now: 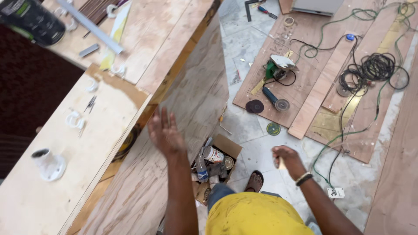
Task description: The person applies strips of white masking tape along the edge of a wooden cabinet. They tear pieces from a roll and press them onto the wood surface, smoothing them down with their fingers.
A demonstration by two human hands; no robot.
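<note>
Yellow shirt point(257, 215) below, left hand point(164, 132) spread open against the tall leaning plywood sheet point(191, 104); right hand point(286, 159) grips a small pale object point(281, 164). Unsteadied, the sheet might topple onto the cardboard box of cans point(217, 161).

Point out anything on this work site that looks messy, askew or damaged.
The cables lie in a loose tangle across the floor boards, beside a circular saw and an angle grinder. Loose discs sit on the tiles. The cardboard box of cans looks torn open. No spill shows.
</note>
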